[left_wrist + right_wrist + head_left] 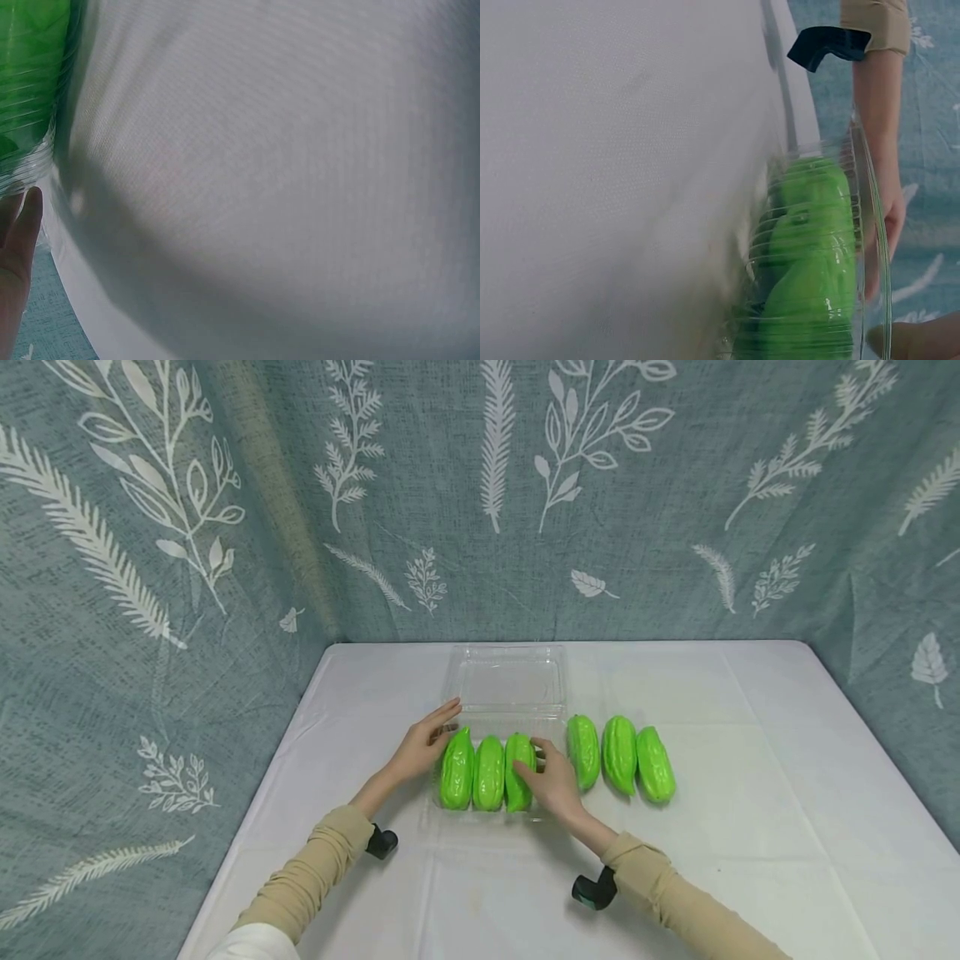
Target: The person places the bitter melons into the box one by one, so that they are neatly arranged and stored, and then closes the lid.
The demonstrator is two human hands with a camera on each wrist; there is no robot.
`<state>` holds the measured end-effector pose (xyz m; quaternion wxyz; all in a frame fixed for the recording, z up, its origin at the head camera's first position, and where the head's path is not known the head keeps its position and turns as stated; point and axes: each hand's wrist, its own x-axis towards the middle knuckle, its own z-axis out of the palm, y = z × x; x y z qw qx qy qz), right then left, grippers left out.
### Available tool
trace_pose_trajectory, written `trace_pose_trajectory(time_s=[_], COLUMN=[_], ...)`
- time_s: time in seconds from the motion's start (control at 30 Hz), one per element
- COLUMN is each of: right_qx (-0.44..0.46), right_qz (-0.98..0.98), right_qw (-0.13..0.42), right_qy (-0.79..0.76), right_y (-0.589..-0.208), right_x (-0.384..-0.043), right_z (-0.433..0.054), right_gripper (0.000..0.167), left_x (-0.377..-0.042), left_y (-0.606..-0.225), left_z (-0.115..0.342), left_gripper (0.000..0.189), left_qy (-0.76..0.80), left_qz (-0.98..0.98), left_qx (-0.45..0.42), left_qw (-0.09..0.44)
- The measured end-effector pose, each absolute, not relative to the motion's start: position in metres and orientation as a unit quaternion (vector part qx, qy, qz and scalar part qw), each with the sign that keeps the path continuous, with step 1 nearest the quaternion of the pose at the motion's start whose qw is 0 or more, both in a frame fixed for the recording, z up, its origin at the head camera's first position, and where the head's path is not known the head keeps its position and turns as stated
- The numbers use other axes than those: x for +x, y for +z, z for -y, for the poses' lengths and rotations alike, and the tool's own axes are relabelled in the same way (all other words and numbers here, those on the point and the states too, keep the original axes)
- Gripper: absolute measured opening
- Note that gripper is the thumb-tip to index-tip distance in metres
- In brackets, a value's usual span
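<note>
A clear plastic clamshell box (pixel 480 817) lies with its lid (pixel 506 681) folded back. Three bright green, ridged bitter melons stand side by side in its base: a left one (pixel 457 770), a middle one (pixel 489 774) and a right one (pixel 517 785). My right hand (pixel 557 783) holds the right melon, thumb over its top and fingers along its far right side. At the box's left edge is my left hand (pixel 415 750), its fingers (pixel 22 225) extended beside the ribbed plastic wall. The right wrist view shows a melon (pixel 814 262) through that clear wall.
Right of the box, three more bitter melons lie on the white tablecloth: one by the box (pixel 583 752), a middle one (pixel 619 755) and an outer one (pixel 656 765). A blue-grey curtain (pixel 450 568) with white leaf prints hangs behind and at both sides.
</note>
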<state>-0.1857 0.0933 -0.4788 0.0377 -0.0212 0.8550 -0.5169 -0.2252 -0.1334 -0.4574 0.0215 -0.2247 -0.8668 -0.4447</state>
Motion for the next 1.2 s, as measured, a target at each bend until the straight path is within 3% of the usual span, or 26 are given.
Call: trace_pose_trajectory(time_s=[1.2], right_qx=[-0.059], right_qz=[-0.855], right_qw=[0.0], right_qy=[-0.515], right_y=[-0.4789], right_x=[-0.1849], right_z=[-0.0933], right_gripper=[0.055], left_x=[-0.2216], left_y=[-0.4559], left_z=[0.1334], left_gripper=[0.043], left_qy=[-0.455], left_qz=[0.861], left_qx=[-0.225], left_qw=[0.027])
